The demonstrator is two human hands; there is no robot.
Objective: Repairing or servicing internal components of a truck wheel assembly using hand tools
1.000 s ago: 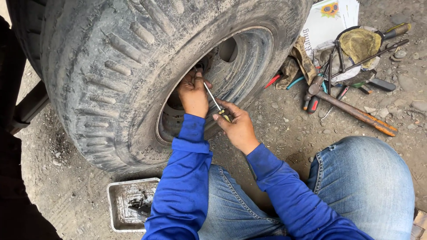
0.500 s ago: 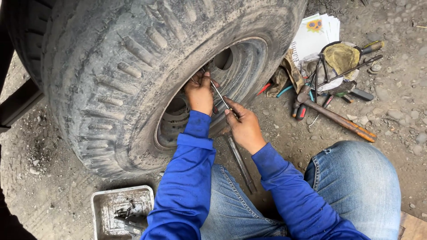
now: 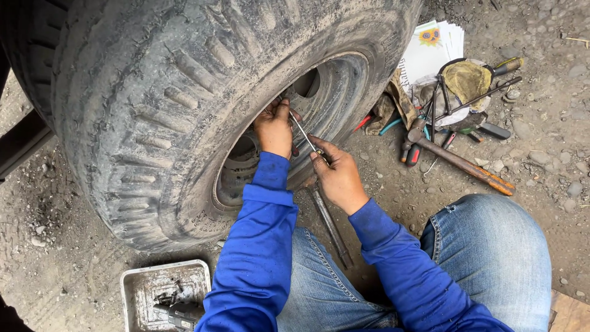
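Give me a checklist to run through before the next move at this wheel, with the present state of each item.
1. Right hand grips the thin screwdriver: ok.
2. Left hand steadies against the wheel rim: ok.
3. Screwdriver tip seated at the rim: cannot tell, hidden by the left hand.
4. Long metal bar lying clear of both hands: ok.
5. Spare tools within reach on the ground: ok.
6. Metal tray away from the knees: ok.
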